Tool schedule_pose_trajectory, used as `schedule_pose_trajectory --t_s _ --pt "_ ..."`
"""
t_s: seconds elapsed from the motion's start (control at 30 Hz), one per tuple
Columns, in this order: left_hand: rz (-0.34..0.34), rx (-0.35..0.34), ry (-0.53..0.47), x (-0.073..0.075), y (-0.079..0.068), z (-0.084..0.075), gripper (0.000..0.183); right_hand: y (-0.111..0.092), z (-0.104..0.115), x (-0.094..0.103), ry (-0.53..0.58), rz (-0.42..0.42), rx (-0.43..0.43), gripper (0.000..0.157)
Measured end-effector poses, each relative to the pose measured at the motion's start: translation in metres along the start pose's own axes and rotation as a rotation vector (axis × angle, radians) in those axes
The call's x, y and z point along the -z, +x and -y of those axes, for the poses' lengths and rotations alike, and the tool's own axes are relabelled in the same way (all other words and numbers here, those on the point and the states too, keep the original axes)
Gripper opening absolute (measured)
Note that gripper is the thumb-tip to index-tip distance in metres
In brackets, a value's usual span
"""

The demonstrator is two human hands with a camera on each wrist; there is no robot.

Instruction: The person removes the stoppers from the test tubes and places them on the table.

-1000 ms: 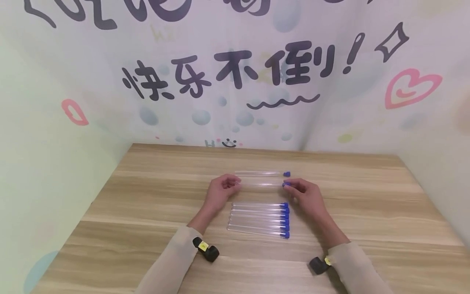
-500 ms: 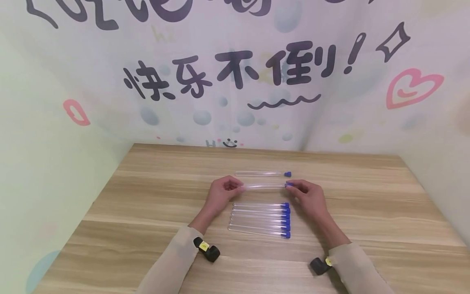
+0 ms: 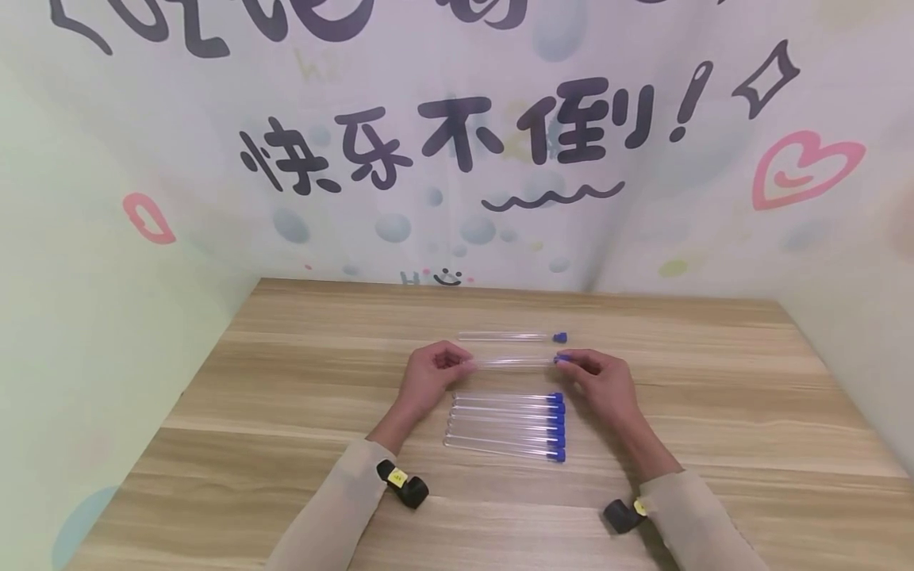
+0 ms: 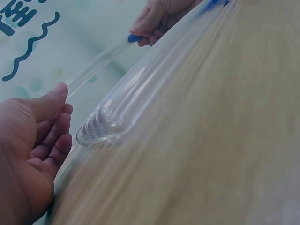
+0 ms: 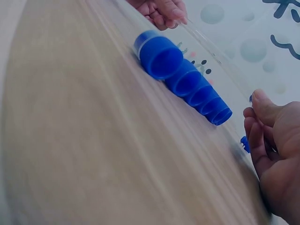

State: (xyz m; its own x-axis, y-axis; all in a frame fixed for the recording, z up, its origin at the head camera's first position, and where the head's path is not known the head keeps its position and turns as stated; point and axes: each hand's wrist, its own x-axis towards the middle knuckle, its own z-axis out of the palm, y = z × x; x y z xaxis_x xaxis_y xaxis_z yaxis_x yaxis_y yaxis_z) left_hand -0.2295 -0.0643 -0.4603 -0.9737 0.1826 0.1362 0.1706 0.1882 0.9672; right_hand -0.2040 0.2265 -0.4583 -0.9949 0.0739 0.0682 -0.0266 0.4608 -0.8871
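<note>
A clear test tube [image 3: 510,363] with a blue cap lies crosswise between the two hands. My left hand [image 3: 432,374] pinches its rounded clear end between thumb and fingers. At the other end my right hand [image 3: 603,385] pinches the blue cap, which the fingertips partly hide. In the left wrist view the held tube [image 4: 96,65] is seen apart from the row of capped test tubes [image 4: 126,103]. That row [image 3: 500,426] lies side by side on the table, nearer the body, with all blue caps [image 5: 161,56] to the right.
Beyond the held tube, another clear tube [image 3: 503,337] with a blue cap [image 3: 560,338] lies on the wooden table [image 3: 286,381]. A printed cloth backdrop [image 3: 443,230] stands along the table's far edge. Small black cameras [image 3: 410,490] sit on both wrists.
Over the first half second both hands shifted the held tube slightly toward the body. Since then it has hardly moved. The row and the far tube stayed in place.
</note>
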Motion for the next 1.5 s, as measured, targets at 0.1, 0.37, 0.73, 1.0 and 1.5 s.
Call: schedule_pose_trajectory --t_s 0.1,0.37,0.73,1.0,1.5 --pt "-0.035 -0.010 0.006 0.0001 0.0004 0.0018 0.015 -0.0006 -0.0004 0.0002 0.020 0.026 0.004 0.033" --pt "-0.087 0.008 -0.004 0.0005 0.0024 0.0047 0.010 -0.0012 -0.0023 0.0012 0.050 0.096 0.028 0.030" --pt "-0.080 0.008 0.008 0.0016 0.0034 0.0033 0.010 0.0010 -0.0032 0.0039 0.080 0.131 0.088 0.030" --pt "-0.082 0.005 0.006 0.0017 0.0044 0.0023 0.009 0.0026 -0.0035 0.0050 0.081 0.148 0.096 0.028" --pt "-0.079 0.028 0.004 0.0009 0.0024 0.0024 0.011 0.0003 -0.0034 0.0058 0.068 0.136 0.085 0.026"
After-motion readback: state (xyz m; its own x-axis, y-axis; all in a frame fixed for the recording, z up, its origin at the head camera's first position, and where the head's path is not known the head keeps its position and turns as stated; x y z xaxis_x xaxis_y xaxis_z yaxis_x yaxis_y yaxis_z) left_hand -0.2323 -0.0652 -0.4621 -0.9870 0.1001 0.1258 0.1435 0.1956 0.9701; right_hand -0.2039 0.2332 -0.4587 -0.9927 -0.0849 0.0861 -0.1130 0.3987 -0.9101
